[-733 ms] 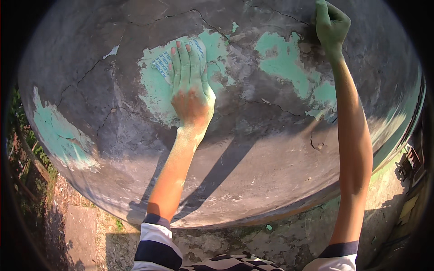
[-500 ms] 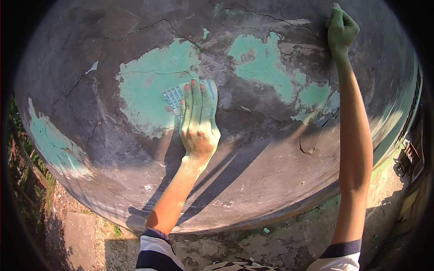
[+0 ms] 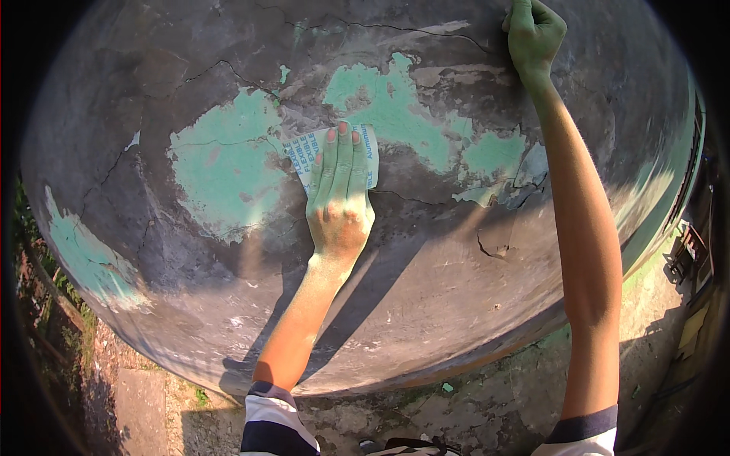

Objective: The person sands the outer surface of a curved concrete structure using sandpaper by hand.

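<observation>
One bare L hand, laid out flat, fingers straight & close tog., covers the middle of a pale sheet w/ blue print; the sheet lies against a cracked grey wall, approx. mid-view, its L & R edges showing past the fingers; thumb hidden. R hand is curled into a fist, up high near the top edge, by the wall; can't tell if anything's inside it, or whether it touches. Both forearms come up from below, out of white sleeves w/ dark bands. Just L of the sheet: big cracked green patch. Above & R of it: ragged green patch, running down toward the R forearm. Far L: third green patch, partly sunlit. Arm shadow slants across the wall below the L hand. Further out: concrete ground at the wall's foot, w/ a small green bit on it, greenery at the L rim, & some dark clutter at the R rim, too small to tell.
</observation>
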Tool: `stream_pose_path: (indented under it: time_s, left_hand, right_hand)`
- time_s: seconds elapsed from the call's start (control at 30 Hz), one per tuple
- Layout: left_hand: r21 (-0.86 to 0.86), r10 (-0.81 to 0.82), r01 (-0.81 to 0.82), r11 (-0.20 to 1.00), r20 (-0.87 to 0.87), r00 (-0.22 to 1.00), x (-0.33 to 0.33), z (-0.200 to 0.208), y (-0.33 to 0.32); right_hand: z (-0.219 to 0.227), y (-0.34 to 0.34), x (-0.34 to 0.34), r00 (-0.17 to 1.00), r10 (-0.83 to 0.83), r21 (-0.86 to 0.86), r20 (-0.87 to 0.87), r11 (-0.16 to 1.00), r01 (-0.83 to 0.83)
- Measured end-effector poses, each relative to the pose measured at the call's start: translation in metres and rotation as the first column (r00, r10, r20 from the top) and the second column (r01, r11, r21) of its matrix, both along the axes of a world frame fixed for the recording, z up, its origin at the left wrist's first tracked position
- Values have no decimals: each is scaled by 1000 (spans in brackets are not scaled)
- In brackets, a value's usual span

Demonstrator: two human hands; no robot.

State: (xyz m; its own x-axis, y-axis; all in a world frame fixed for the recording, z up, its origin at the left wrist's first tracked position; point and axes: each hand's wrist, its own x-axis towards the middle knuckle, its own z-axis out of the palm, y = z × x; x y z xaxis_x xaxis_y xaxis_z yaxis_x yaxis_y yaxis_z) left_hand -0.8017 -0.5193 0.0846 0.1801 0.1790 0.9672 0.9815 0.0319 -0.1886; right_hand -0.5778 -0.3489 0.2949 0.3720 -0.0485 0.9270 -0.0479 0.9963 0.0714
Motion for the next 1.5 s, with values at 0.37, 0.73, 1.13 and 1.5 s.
stream_pose_path:
  time_s: [0.37,0.73,1.13,1.5]
  left_hand:
    - [-67,-54,51,996,-52,997,31,-8,12]
    - [0,-41,41,999,-73,996,41,15,30]
    - [-9,-42,41,999,-90,995,76,46,50]
    - [-70,-234,228,971,-104,967,107,39,59]
  right_hand:
    - [2,-3,1,990,-136,15,-45,990,137]
    - [0,-12,-3,990,-124,11,-62,992,124]
    - [-1,-10,0,986,-160,27,-48,987,161]
    - [-2,-11,-5,978,-198,49,-67,978,202]
